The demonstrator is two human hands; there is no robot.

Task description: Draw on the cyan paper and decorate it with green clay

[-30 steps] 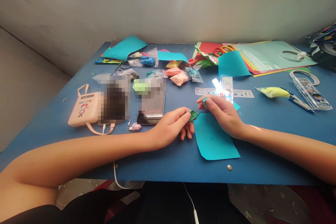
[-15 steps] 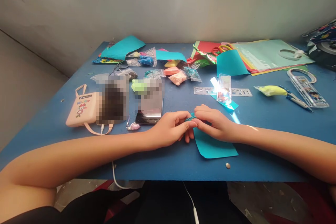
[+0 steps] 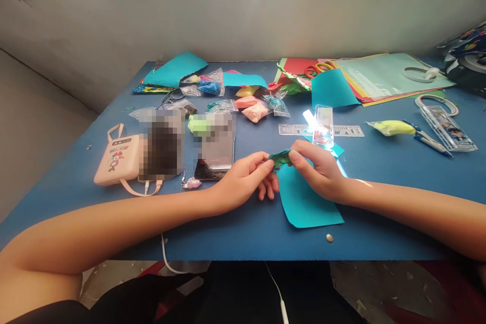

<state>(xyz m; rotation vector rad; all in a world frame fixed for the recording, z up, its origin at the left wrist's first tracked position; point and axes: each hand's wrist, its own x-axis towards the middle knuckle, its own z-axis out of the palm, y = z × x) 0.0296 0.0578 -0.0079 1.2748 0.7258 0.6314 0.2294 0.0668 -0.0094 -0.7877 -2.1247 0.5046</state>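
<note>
A flattened, dark green piece of clay [image 3: 280, 158] is stretched between my two hands above the table. My left hand [image 3: 246, 178] pinches its left end between thumb and forefinger, the other fingers curled below. Thumb and fingers of my right hand [image 3: 318, 168] close on the right end. Beneath the hands lies a turquoise paper sheet [image 3: 309, 207] with rounded corners at the bottom left. Just beyond my right hand, a clear plastic case [image 3: 323, 124] stands in bright glare across a stencil ruler [image 3: 349, 130].
Left of my hands are a phone [image 3: 215, 162], a pink power bank [image 3: 117, 162] with cables and a small charm [image 3: 193, 183]. Bags of coloured clay [image 3: 255, 110] line the back. To the right are paper sheets [image 3: 383, 78], scissors [image 3: 319, 68], yellow clay [image 3: 393, 127] and a pen [image 3: 433, 144].
My right hand has shifted slightly up and right, away from the left. More of the green clay now shows between them, wider and flatter than before.
</note>
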